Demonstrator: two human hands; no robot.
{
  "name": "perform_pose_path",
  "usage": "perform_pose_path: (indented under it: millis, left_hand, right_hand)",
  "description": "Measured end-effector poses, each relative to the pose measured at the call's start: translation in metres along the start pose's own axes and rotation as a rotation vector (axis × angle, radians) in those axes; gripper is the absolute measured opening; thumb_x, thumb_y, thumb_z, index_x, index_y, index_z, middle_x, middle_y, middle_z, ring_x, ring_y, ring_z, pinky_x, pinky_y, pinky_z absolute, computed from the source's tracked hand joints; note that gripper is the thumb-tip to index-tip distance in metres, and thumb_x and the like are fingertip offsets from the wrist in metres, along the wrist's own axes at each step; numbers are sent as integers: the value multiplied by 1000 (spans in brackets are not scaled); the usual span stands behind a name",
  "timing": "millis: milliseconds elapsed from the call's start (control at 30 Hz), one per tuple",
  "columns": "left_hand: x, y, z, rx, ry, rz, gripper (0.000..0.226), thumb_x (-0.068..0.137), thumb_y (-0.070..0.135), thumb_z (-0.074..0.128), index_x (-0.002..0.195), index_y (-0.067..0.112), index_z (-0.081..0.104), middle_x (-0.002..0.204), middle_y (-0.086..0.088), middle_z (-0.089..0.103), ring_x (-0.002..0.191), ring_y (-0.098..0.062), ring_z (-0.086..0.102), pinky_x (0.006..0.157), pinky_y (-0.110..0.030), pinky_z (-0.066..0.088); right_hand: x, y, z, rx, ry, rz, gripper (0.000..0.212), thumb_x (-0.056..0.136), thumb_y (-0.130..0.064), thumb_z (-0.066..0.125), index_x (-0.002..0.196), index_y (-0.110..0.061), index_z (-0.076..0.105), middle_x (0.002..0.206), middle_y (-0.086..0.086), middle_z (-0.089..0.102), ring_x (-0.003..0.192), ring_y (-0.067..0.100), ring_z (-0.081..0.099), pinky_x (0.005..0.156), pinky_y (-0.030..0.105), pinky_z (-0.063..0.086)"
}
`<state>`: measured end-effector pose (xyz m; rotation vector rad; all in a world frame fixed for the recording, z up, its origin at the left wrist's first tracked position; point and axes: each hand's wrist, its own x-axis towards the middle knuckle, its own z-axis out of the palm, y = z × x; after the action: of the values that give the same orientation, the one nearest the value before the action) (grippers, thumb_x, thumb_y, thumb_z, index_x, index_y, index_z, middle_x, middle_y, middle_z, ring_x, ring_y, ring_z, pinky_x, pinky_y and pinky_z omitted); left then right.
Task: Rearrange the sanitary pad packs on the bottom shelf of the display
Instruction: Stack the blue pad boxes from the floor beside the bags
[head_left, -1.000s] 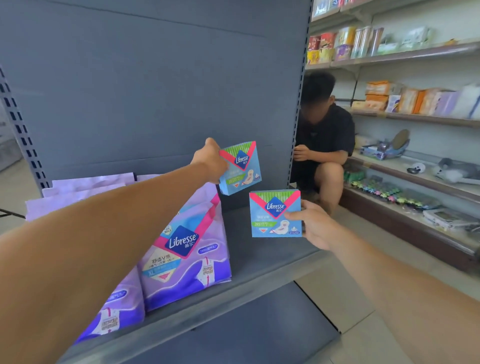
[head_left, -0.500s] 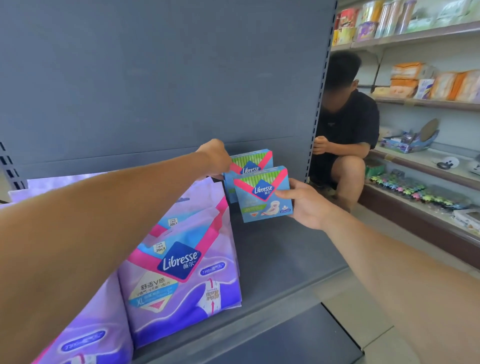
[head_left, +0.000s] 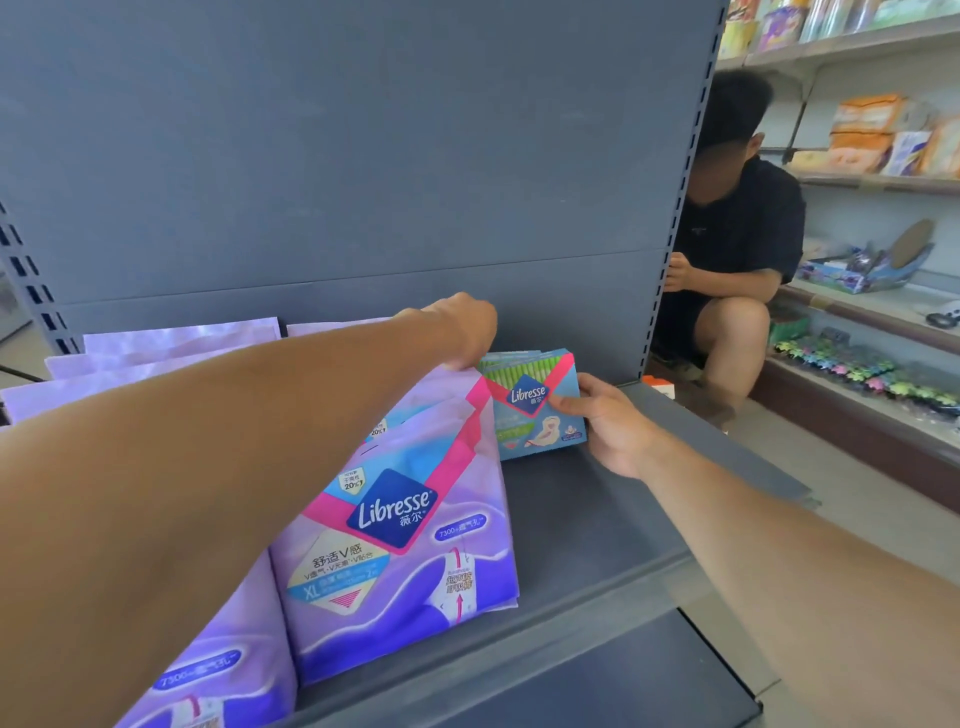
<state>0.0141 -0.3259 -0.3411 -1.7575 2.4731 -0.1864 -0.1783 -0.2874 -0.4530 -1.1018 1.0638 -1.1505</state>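
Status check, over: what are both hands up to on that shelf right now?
Right hand grips front blue pack, standing on bottom shelf. Left hand reaches behind purple pack; fingers hidden. Nothing blocking.

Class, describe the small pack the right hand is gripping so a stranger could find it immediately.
Find the grey bottom shelf. Right of the tall purple packs stands a small blue pack, gripped by the right hand. It alone is small, blue, green-striped on top.
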Motion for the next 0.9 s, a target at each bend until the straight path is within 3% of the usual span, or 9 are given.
perform_pose_path:
  millis: [100,200,300,367,467,567,700,833,900]
  left_hand:
    - [16,-2,1,68,-74,51,18,63,6,53,74,17,64,81,-4,64,78,-33,65,71,-45,58]
    - [22,-1,0,84,-84,109,34,61,12,51,87,20,71,88,1,69,84,-30,66,75,-45,59]
    - [2,8,-7,66,-69,116,29,78,11,54,99,18,72,98,0,70,91,-28,64,71,-31,52]
    - [-3,10,-9,13,-48,124,29,86,11,52,107,18,71,107,-1,69,96,-26,63,72,-31,51]
    - [-5,10,-12,14,-29,80,28,89,17,54,111,20,70,112,-1,68,103,-24,63,87,-35,53]
    - [-1,6,-13,53,-48,144,31,87,12,52,110,20,71,109,1,68,100,-25,63,91,-38,53]
    - [3,2,-11,25,-44,166,36,84,7,50,107,21,74,103,0,70,82,-22,51,87,-40,53]
    - [5,-1,-7,31,-48,144,39,81,9,48,107,24,73,107,-1,70,82,-24,53,88,-45,55]
    - [3,1,-8,31,-53,145,38,85,11,51,114,26,70,115,0,68,91,-25,56,90,-43,54]
  right_hand:
    - [4,3,3,-60,4,-19,43,84,4,67,124,1,53,114,15,69,99,31,67,96,49,51]
    - [9,7,5,-240,18,-21,41,83,-5,73,121,-9,57,114,6,71,107,26,67,102,50,48]
    - [13,9,8,-454,56,-45,43,82,-14,76,119,-18,55,115,0,70,106,19,67,99,49,50]
    - [11,9,12,-688,66,-86,48,82,-23,76,123,-23,52,119,-2,67,108,18,64,98,46,50]
    - [6,4,16,-1028,117,-136,56,81,-36,75,129,-20,50,125,3,64,113,25,61,93,39,50]
    - [4,-2,22,-1233,141,-145,57,83,-44,71,127,-15,50,124,10,63,113,32,59,85,36,48]
    - [4,-6,31,-1383,178,-114,56,87,-48,64,125,-10,49,122,14,60,110,34,60,83,38,49]
    - [3,-9,38,-1414,204,-104,52,89,-46,62,124,-10,50,121,11,61,109,31,61,77,34,46]
    - [2,-11,40,-1430,219,-99,50,90,-47,61,123,-10,51,120,10,61,108,31,62,74,32,44]
